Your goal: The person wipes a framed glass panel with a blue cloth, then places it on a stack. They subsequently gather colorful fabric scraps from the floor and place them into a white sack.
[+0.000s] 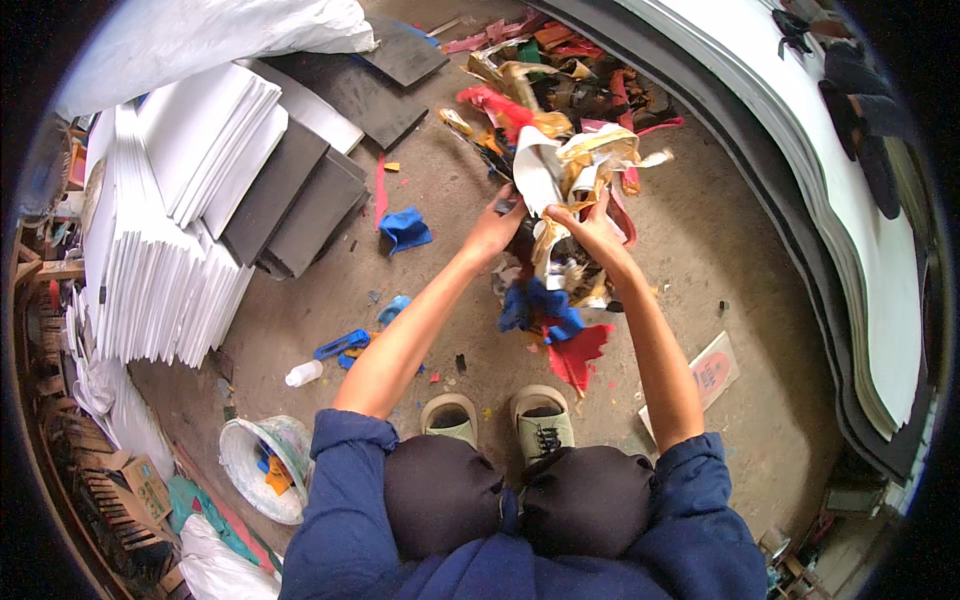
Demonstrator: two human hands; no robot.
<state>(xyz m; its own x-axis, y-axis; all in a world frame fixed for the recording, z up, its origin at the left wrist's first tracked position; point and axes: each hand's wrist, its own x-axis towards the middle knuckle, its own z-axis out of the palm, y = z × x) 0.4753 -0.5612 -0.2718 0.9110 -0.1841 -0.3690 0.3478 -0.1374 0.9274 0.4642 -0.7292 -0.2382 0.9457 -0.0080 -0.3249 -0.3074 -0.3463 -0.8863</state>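
Observation:
Both arms reach forward over the floor to a loose bundle of sheet-like scraps [540, 175] in white, yellow-brown and red. My left hand [493, 228] grips its left side, with the fingertips partly hidden behind it. My right hand [597, 232] is closed on the right side, thumb over a white and brown strip. Below and between the hands, more scraps show, including a blue piece [545, 308] and a red piece [580, 357] nearer my feet. Just beyond the bundle lies a heap of mixed scraps [625, 90]. Parts of the bundle are blurred.
Stacks of white sheets [165, 270] and dark grey sheets [300, 215] stand at the left. A long pile of white sheets [850, 270] curves along the right. A white bucket [265, 465], a small white bottle [304, 374], a blue scrap [405, 231] and a printed card [712, 372] are on the floor.

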